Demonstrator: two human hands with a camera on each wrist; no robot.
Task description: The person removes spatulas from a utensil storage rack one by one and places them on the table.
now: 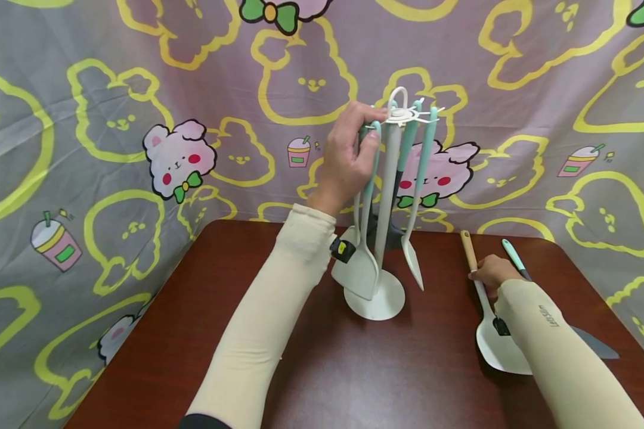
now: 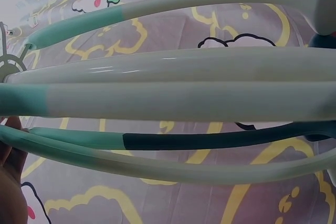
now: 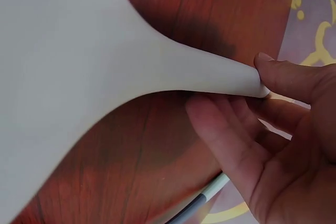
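A white rack (image 1: pixel 387 196) stands upright on a round base, with several mint-handled utensils hanging from its top ring. My left hand (image 1: pixel 349 149) grips the top of one hanging white turner's mint handle (image 1: pixel 376 149), its thumb on the handle and fingers by the ring; in the left wrist view only part of that hand (image 2: pixel 13 182) shows, beside the handles. At the right, my right hand (image 1: pixel 496 273) pinches a white turner (image 1: pixel 501 348) with a wooden handle (image 1: pixel 468 250). Thumb and fingers of the right hand (image 3: pixel 283 129) lie around its shaft (image 3: pixel 220 74) in the right wrist view.
Right of my right hand lies a mint-handled utensil (image 1: pixel 514 256), partly hidden by the forearm; a dark grey blade (image 1: pixel 595 344) shows beyond the sleeve. A patterned curtain (image 1: pixel 236 89) hangs behind and left of the brown table (image 1: pixel 220 268).
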